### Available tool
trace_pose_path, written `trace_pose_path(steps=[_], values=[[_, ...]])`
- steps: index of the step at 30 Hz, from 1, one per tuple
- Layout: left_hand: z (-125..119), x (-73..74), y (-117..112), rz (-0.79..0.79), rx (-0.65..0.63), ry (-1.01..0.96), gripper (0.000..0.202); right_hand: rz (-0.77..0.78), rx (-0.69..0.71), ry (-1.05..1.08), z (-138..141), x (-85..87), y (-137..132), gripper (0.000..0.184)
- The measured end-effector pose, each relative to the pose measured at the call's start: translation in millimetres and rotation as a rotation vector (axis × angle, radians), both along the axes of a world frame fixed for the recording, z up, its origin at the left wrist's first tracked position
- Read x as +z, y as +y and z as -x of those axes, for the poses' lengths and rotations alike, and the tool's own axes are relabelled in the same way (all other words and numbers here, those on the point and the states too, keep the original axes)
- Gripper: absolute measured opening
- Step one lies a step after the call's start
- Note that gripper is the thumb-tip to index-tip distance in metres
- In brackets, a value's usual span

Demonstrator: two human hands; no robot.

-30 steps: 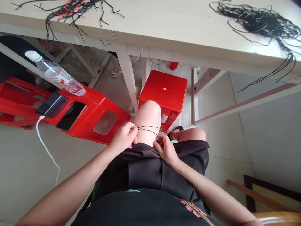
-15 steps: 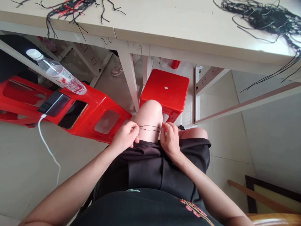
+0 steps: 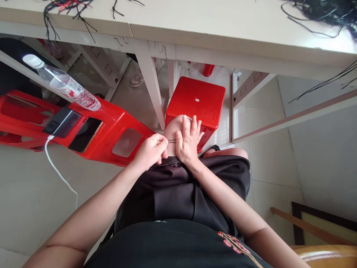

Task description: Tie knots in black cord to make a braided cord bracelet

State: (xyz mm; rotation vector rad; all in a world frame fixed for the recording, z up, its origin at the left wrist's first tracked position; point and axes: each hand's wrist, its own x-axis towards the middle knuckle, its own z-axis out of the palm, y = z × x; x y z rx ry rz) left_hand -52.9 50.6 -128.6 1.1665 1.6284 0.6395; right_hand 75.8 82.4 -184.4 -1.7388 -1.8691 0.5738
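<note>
Two thin black cords (image 3: 172,141) run side by side across my bare knee (image 3: 170,131). Their left ends are pinched in my left hand (image 3: 154,149), thumb against forefinger, beside the knee. Flat on the knee lies my right hand (image 3: 189,141), palm down with fingers spread, over the cords. What is under that palm is hidden.
A red stool (image 3: 199,96) stands under the white table (image 3: 217,33). To the left, another red stool (image 3: 111,123) bears a water bottle (image 3: 64,83), a phone (image 3: 86,134) and a dark device (image 3: 61,122) with a white cable (image 3: 60,171). Black cord bundles (image 3: 329,15) lie on the table.
My right hand has gone from pinching the cords at the knee's right side to lying flat with spread fingers on them. My left hand keeps its pinch, and the view has shifted slightly.
</note>
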Motion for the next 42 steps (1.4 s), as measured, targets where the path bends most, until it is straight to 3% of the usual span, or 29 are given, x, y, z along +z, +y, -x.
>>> trace_pose_path(steps=[14, 21, 29, 42], values=[[-2.9, -3.4, 16.1, 0.016, 0.126, -0.19, 0.014, 0.028, -0.05, 0.095, 2.6, 20.6, 35.2, 0.049], [-7.6, -0.3, 24.3, 0.031, 0.183, -0.302, 0.013, 0.153, -0.025, 0.098, 0.9, 35.0, 63.6, 0.058], [-7.0, 1.7, 31.4, 0.02, 0.206, -0.34, 0.012, 0.185, -0.02, -0.049, 3.3, 40.2, 69.5, 0.062], [-8.7, 4.5, 41.9, 0.046, 0.206, -0.343, 0.013, 0.102, -0.058, -0.131, 4.6, 44.8, 78.2, 0.063]])
